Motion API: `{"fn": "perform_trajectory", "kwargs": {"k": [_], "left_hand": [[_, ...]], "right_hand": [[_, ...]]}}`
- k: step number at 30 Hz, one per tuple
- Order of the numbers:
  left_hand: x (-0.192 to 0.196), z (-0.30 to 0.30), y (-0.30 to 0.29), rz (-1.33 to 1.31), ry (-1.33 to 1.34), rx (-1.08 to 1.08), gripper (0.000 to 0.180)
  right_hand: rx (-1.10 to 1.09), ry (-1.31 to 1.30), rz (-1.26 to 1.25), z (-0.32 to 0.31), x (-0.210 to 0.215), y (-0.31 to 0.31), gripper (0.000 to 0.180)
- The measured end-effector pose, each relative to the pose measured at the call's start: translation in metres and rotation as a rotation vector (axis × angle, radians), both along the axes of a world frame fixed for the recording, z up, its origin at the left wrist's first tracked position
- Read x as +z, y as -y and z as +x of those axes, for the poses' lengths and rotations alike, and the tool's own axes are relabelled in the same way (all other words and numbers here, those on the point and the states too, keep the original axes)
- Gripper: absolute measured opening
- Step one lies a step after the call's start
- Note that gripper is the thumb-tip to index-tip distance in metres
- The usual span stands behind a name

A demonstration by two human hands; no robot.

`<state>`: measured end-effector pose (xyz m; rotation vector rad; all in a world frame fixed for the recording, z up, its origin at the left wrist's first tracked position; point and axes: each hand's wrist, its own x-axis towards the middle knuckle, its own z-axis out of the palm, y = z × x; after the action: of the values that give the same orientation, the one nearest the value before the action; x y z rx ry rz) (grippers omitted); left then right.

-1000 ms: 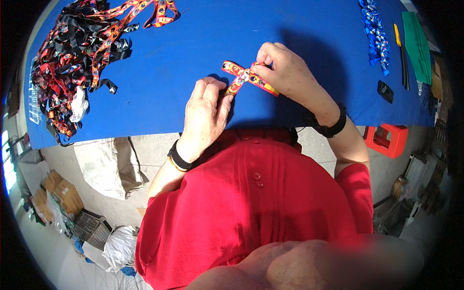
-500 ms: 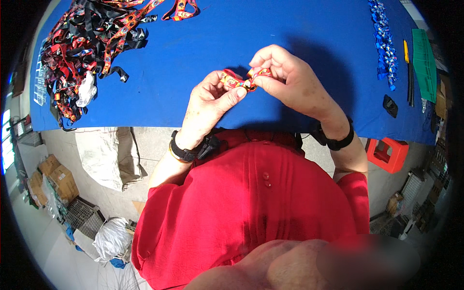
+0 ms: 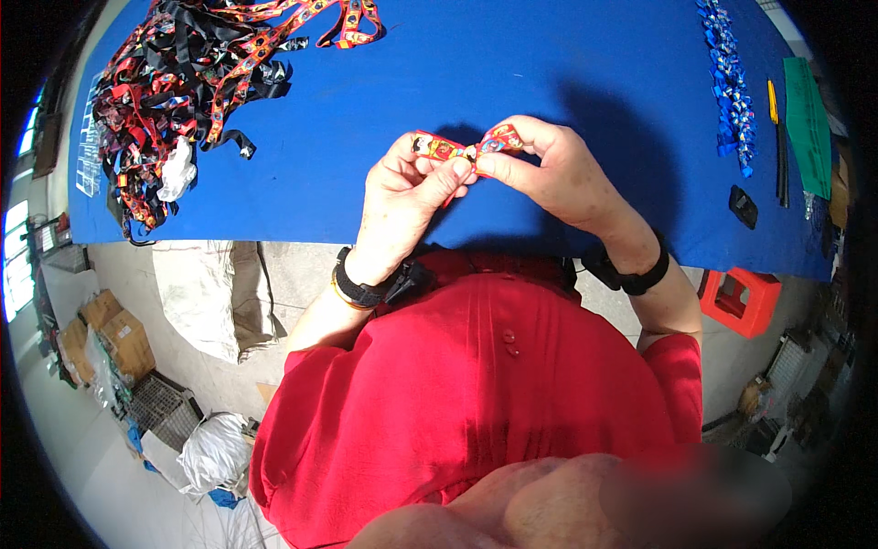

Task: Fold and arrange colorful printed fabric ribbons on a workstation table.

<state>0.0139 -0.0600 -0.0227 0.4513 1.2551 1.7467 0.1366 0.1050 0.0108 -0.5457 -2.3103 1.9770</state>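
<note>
A printed red and yellow ribbon [image 3: 437,147] is pinched between my two hands above the near part of the blue-covered table [image 3: 430,82]. It looks bow-shaped, with a loop to each side and a narrow middle. My left hand [image 3: 402,194] is closed on the left loop and the middle, thumb pressed on top. From the right, my right hand [image 3: 560,176] grips the other loop between thumb and fingers. A short red end hangs below the left fingertips. The fingers hide part of the knot or fold in the middle.
A tangled heap of red and black ribbons [image 3: 197,69] lies at the far left, with crumpled white plastic [image 3: 178,170] on it. Toward the right lie a strand of blue bows [image 3: 732,91], a green sheet [image 3: 808,128] and a small black object [image 3: 743,207]. A red stool [image 3: 764,306] stands beyond the table's near edge.
The ribbon's two sides have spread into flatter, wider loops. My right hand has shifted slightly down and right, with its fingers now around the right loop. The whole view has shifted slightly.
</note>
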Motion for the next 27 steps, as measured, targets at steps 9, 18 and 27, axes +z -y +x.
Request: {"fn": "perform_trajectory", "kwargs": {"k": [9, 18, 27], "left_hand": [[0.002, 0.005, 0.005, -0.040, -0.042, -0.094, 0.017], [0.003, 0.005, 0.005, -0.025, -0.006, -0.157, 0.023], [0.006, 0.003, 0.003, 0.015, -0.113, -0.021, 0.015]], "right_hand": [[-0.210, 0.112, -0.099, -0.005, 0.010, -0.012, 0.018], [-0.251, 0.018, 0.032, -0.005, 0.003, -0.022, 0.021], [0.034, -0.009, -0.364, -0.008, 0.000, -0.005, 0.015]]}}
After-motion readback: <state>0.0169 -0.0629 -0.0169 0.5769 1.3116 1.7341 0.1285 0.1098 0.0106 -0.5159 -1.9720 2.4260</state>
